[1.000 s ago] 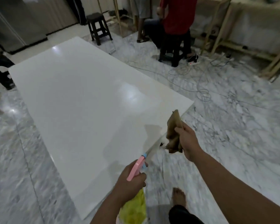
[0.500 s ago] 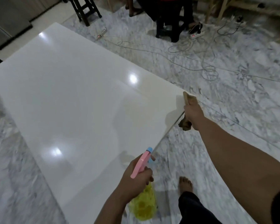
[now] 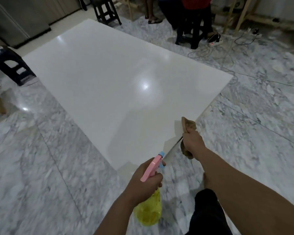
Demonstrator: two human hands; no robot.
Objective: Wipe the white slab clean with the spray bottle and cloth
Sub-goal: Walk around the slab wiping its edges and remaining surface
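Left hand (image 3: pixel 145 181) grasping the spray bottle (image 3: pixel 150 200) at lower centre, nozzle toward the white slab (image 3: pixel 119 82), right hand (image 3: pixel 193 143) clenched round the brown cloth (image 3: pixel 187 125) over the slab's near right edge

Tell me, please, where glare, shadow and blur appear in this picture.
Head view: a bright lamp reflection glares mid white slab; the person's soft shadow falls on its near part, by the cloth; floor and edges are motion-blurred; wide-angle bending is visible.
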